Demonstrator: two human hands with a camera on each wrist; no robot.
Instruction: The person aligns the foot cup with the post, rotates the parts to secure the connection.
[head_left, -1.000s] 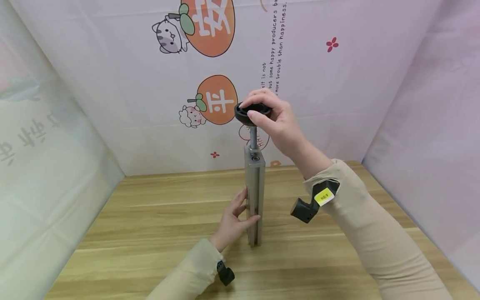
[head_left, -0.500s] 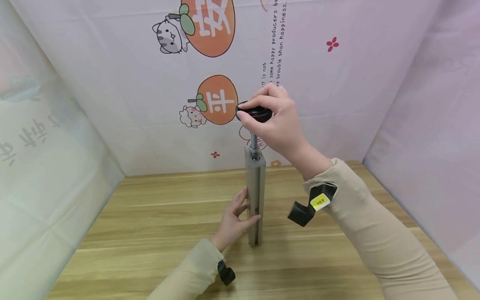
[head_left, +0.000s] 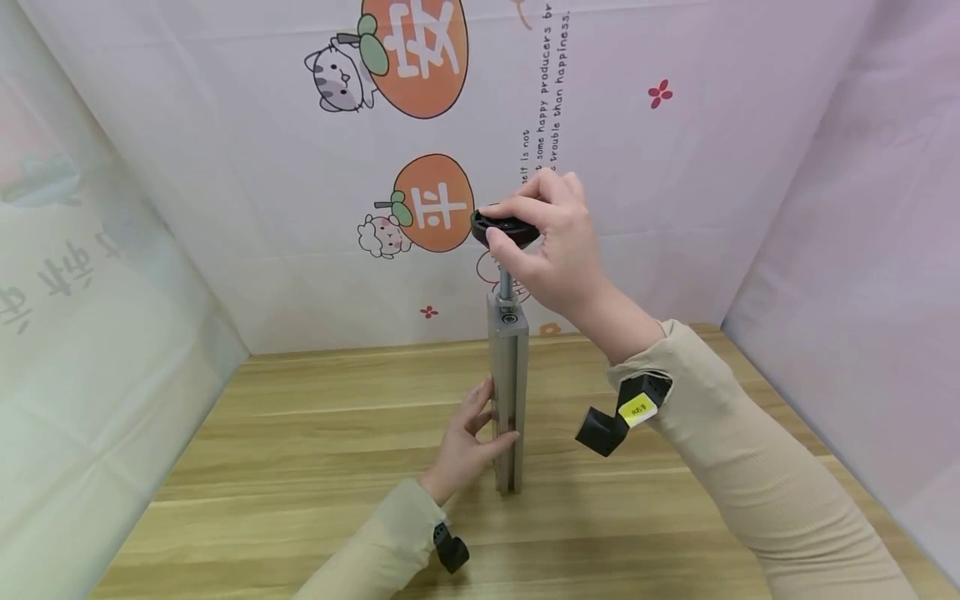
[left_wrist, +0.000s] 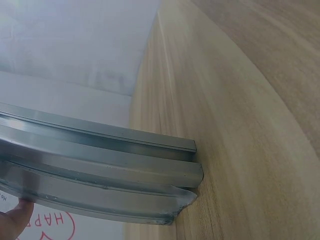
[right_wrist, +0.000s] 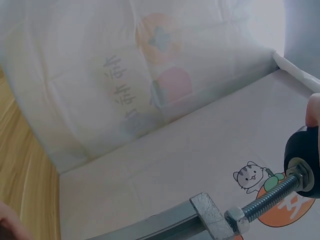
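Note:
A grey aluminium profile (head_left: 510,392) stands upright on the wooden table, with long grooves down its sides. From its end plate (right_wrist: 212,217) a threaded rod (right_wrist: 272,200) with a nut (right_wrist: 237,220) rises to a round black levelling foot (head_left: 517,228). My right hand (head_left: 570,242) holds this foot at its rim, thumb on the near side and fingers over the far side. Lower down, my left hand (head_left: 461,454) grips the profile, thumb across the front and fingers on its left side. In the left wrist view, the profile's bottom end (left_wrist: 187,175) meets the tabletop.
Printed white cloth (head_left: 300,275) with orange cartoon fruit hangs behind the wooden table (head_left: 300,433). Further cloth walls (head_left: 847,250) stand at both sides. Each sleeve carries a black camera mount, the right one (head_left: 603,429) with a yellow label.
My right hand has shifted its hold round the foot's rim, the wrist turning slightly and its camera mount swinging lower. The left hand and the profile have stayed in place.

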